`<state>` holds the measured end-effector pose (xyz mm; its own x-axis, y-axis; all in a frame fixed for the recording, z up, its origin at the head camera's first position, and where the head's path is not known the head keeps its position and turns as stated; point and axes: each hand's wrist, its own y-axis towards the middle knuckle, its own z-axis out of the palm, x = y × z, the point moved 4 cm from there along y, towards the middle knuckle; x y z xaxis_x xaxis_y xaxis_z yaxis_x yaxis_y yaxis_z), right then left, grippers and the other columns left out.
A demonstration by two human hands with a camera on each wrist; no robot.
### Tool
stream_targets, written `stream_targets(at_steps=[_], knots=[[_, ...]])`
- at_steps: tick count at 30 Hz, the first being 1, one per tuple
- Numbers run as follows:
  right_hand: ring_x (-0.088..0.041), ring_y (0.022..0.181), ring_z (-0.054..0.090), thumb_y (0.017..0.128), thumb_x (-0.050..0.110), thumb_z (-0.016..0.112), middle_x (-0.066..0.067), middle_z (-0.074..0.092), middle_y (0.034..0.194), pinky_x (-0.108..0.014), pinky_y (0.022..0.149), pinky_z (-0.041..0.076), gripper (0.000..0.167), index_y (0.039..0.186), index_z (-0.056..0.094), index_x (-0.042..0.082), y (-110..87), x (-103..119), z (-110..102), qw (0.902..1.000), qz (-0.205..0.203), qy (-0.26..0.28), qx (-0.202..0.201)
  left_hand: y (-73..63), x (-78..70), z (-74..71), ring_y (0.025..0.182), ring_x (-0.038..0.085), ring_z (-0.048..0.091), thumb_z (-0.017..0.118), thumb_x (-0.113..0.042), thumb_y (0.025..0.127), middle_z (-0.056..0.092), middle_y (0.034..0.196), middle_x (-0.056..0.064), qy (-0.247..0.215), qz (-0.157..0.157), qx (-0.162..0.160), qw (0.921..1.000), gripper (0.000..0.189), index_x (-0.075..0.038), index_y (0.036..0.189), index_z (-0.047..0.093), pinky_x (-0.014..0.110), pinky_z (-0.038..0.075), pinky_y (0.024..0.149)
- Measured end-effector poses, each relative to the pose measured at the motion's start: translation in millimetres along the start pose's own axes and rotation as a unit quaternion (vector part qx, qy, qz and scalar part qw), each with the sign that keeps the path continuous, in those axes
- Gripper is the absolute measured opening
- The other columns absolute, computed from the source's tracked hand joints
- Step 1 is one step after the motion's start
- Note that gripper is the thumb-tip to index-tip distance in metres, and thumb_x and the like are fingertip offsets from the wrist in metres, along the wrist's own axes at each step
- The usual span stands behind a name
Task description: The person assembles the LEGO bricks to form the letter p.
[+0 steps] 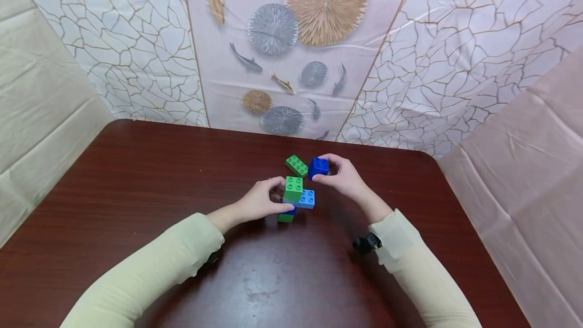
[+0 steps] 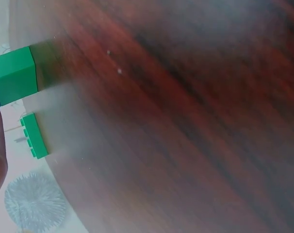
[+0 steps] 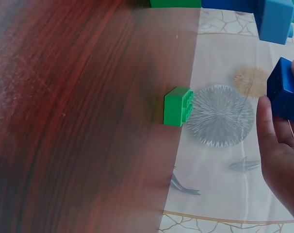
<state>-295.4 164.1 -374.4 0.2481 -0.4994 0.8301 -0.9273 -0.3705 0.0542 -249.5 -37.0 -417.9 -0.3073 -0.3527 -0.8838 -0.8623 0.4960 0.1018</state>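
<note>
My left hand (image 1: 259,200) holds a stack of toy building bricks, its thumb along the front and its fingers behind. Up the stack come a green brick (image 1: 286,218), a dark blue one (image 1: 291,211), a light blue one (image 1: 307,199) jutting out to the right, and a bright green one (image 1: 293,189) on top. To the right and slightly farther back, my right hand (image 1: 344,178) pinches a separate dark blue brick (image 1: 318,167) between thumb and fingers, raised off the table, as the right wrist view shows. The left wrist view catches the stack's green bottom brick (image 2: 16,76) at its left edge.
A loose green brick (image 1: 297,166) lies studs up on the dark red-brown table (image 1: 136,191), just behind the stack and left of the held dark blue brick. Patterned cloth (image 1: 232,90) hangs behind the table's far edge, with plain cloth walls (image 1: 537,166) at both sides.
</note>
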Motion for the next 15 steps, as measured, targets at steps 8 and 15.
stream_targets(at_steps=[8, 15], knots=[[-0.024, 0.088, 0.06, 0.08, 0.016, 0.074, -0.02, 0.064, 0.11, -0.028, 0.078, 0.053, 0.043, 0.118, 0.058, 0.002, -12.3, 7, -3, 1.0, -0.001, 0.003, 0.0, 0.8, -1.4, 0.1, 0.095, 0.012, 0.057, 0.077, -0.03, 0.077, 0.063, 0.105, 0.0, 0.024, -0.008, 0.011, 0.9996, 0.056, -0.012, 0.124, 0.052, 0.027, 0.05, 0.083], [-0.024, 0.09, 0.06, 0.08, 0.019, 0.074, -0.017, 0.065, 0.109, -0.027, 0.077, 0.053, 0.043, 0.118, 0.059, 0.005, -20.7, 14, -3, 0.9999, -0.006, -0.001, 0.009, 4.2, -7.8, -3.5, 0.091, 0.01, 0.06, 0.078, -0.032, 0.076, 0.069, 0.099, -0.002, 0.019, 0.028, -0.024, 0.9991, 0.044, -0.013, 0.113, 0.063, 0.026, 0.051, 0.081]])
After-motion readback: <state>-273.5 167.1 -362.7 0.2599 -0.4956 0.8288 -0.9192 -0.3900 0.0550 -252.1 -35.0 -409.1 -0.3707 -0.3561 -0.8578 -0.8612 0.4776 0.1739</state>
